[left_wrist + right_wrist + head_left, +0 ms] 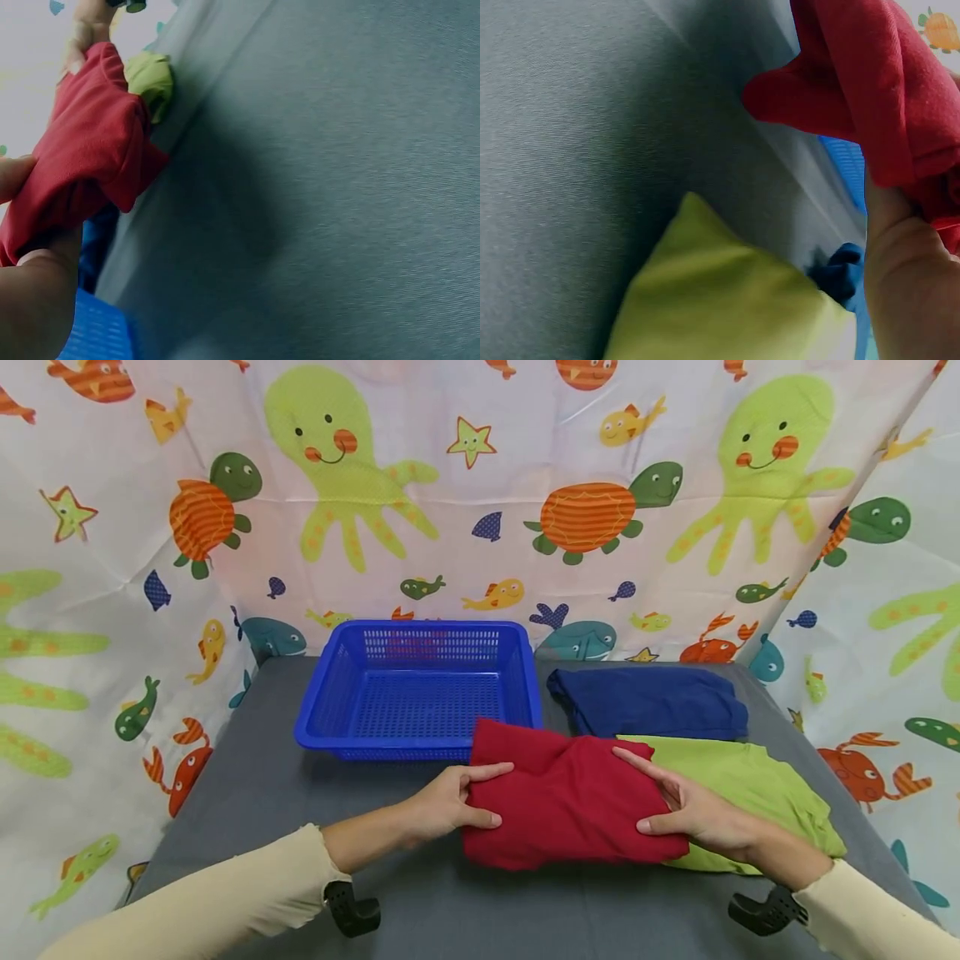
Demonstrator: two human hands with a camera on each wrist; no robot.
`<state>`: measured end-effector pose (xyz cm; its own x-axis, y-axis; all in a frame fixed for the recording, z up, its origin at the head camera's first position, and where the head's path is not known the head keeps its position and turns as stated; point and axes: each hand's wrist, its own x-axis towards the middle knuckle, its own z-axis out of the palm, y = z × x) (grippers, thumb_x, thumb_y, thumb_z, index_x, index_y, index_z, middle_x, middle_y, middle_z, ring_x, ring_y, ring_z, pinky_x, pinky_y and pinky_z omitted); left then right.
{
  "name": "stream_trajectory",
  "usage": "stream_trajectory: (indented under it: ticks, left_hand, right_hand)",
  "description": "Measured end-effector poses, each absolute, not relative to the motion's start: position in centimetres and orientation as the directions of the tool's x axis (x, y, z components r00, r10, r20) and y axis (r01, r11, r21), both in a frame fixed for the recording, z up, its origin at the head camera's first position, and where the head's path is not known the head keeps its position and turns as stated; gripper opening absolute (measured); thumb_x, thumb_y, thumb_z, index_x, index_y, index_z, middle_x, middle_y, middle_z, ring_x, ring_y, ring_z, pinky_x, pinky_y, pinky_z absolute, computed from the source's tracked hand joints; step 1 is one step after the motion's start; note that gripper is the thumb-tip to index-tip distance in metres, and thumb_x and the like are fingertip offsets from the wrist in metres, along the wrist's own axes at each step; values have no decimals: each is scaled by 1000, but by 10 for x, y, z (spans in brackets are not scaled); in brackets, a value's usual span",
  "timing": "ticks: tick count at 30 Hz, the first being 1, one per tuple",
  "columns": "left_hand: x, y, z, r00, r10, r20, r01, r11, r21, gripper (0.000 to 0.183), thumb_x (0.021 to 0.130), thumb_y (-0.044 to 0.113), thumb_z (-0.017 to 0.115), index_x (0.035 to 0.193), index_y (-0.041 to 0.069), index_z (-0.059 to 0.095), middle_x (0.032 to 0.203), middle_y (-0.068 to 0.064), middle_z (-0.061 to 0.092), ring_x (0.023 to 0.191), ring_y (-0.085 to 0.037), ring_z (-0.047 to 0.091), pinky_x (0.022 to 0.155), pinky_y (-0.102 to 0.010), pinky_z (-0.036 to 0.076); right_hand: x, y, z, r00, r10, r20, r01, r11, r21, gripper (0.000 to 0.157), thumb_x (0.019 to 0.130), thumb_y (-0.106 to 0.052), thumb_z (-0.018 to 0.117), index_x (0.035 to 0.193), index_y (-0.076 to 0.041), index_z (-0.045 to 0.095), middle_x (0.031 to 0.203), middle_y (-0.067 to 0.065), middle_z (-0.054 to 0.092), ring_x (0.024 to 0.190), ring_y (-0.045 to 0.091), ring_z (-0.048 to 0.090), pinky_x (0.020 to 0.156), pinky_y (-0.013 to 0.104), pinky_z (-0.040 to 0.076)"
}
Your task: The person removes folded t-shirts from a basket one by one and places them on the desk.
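Note:
A folded red cloth (562, 802), perhaps a garment, is held up off the table between both hands. My left hand (450, 802) grips its left end, thumb and a finger on the near face. At the right end my right hand (697, 810) pinches it the same way, the other fingers hidden behind. In the left wrist view the red cloth (90, 142) hangs above the grey surface and casts a shadow. The right wrist view shows a loose fold of the red cloth (810, 97) drooping over the table.
A blue plastic basket (420, 752) with perforated walls stands at the back, just beyond the red cloth. Folded navy cloth (652, 702) lies right of it, with lime-green cloth (765, 793) in front. A grey-covered table (247, 810) meets a printed curtain (480, 468) behind.

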<state>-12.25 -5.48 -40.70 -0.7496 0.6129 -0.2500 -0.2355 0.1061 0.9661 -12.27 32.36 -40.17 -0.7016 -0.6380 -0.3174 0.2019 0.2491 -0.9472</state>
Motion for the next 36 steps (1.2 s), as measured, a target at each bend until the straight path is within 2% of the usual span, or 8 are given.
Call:
stream_trajectory:
  ticks: [5,10,15,18,22,30,36]
  left_hand:
    - [-116,-56,-419,-740,607,-291,-245,160,956,69,90,-1,70,153,7,44,137,-18,61,109,-14,66,94,-32,58]
    - [-116,-59,-429,-744,584,-325,-246,211,946,71,88,-1,71,153,6,44,128,-16,67,105,-13,67,92,-29,58]
    - [-117,-68,-438,-742,581,-336,-268,202,942,74,88,-3,71,154,5,41,127,-14,66,105,-13,66,92,-30,58]
    - [-119,-74,-443,-750,565,-343,-279,199,939,75,87,-4,71,155,5,40,119,-11,69,101,-12,65,89,-26,57]
    - [-121,-81,-448,-748,553,-367,-304,206,930,78,87,-4,71,157,5,36,108,-5,70,96,-9,64,85,-21,53]
    - [-129,-88,-449,-761,548,-348,-272,217,937,78,87,-5,71,156,3,36,111,-9,71,91,-8,66,83,-21,55]
    - [-130,-87,-447,-753,554,-356,-236,278,931,78,87,-3,72,156,4,37,108,-10,70,90,-9,64,82,-22,55]
  right_hand:
    - [-121,320,-414,-668,-674,-315,235,211,-949,87,99,-5,57,164,-30,5,165,13,6,137,0,39,107,24,47]
    - [-123,314,-425,-663,-673,-328,239,224,-945,88,99,-6,58,164,-30,5,167,14,5,138,3,37,108,22,45]
    - [-127,304,-434,-672,-660,-336,217,258,-941,91,97,-7,62,164,-32,6,168,12,4,138,3,35,107,18,42]
    - [-130,298,-438,-669,-663,-336,211,265,-941,92,97,-7,63,164,-33,6,169,11,5,138,1,36,107,17,41]
    - [-133,291,-443,-655,-679,-333,211,259,-943,92,97,-7,64,164,-32,6,168,15,8,139,7,37,107,21,42]
    - [-139,287,-444,-680,-641,-355,197,306,-931,91,96,-12,67,165,-26,8,167,17,10,145,27,27,107,25,41]
    - [-141,290,-442,-695,-610,-380,190,354,-916,86,96,-12,67,164,-16,14,158,26,29,136,29,40,101,29,47]
